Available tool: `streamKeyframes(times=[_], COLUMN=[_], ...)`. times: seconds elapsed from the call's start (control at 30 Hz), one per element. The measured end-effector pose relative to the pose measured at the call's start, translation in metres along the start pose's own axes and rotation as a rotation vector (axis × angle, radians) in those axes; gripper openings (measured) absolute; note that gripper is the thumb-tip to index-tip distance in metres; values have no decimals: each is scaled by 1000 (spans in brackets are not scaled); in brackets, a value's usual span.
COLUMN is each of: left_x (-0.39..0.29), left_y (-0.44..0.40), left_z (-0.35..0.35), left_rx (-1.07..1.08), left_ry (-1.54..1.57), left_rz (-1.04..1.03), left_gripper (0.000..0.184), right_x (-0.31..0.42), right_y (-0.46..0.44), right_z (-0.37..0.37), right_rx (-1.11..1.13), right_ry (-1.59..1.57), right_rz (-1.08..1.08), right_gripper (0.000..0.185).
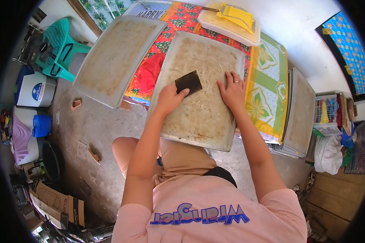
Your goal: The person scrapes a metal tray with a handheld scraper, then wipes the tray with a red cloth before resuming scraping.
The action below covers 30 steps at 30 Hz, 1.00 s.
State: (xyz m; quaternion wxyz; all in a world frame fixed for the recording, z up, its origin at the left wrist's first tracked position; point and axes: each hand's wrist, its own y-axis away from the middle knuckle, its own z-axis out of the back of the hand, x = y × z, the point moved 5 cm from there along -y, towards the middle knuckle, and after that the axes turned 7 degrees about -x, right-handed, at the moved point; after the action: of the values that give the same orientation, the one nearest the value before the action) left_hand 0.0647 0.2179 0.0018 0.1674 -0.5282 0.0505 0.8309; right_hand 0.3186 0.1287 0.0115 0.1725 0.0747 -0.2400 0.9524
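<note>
My left hand (171,97) grips a dark, flat rectangular scraper (190,82), its thumb on the near face. The scraper is over the middle of a worn metal baking tray (190,117); whether its edge touches the surface I cannot tell. My right hand (233,91) rests on the tray's right side, fingers spread and a ring on one of them. Brown stains and pale scratches mark the tray, whose near end reaches over my lap. A second stained tray (117,56) lies to the left, its near end past the table edge.
A yellow-handled tool (236,17) lies on a pale-filled white tub (207,29) at the back. Patterned cloths (267,81) cover the table. Several trays stand stacked (298,113) at the right. A green chair (61,48) and a cooler box (38,90) are at the left.
</note>
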Motion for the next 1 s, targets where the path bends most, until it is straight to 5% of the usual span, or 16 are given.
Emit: streamKeyframes(times=[0.2, 0.3, 0.6, 0.7, 1.0], left_x=[-2, -10, -9, -5, 0], left_y=[0, 2, 3, 2, 2], left_z=[2, 3, 7, 3, 4], left_rx=[-53, 130, -25, 132, 50], left_ry=[-230, -318, -75, -179, -71], left_rz=[-5, 42, 20, 61, 51], left_gripper=[37, 35, 28, 31, 32], right_x=[1, 1, 1, 0, 0], right_y=[-1, 0, -1, 0, 0], right_z=[1, 2, 0, 0, 1], right_rx=[-24, -43, -36, -27, -21], right_ry=[-4, -1, -14, -6, -6], right_rz=[16, 22, 21, 16, 10], right_gripper=[58, 58, 58, 58, 59])
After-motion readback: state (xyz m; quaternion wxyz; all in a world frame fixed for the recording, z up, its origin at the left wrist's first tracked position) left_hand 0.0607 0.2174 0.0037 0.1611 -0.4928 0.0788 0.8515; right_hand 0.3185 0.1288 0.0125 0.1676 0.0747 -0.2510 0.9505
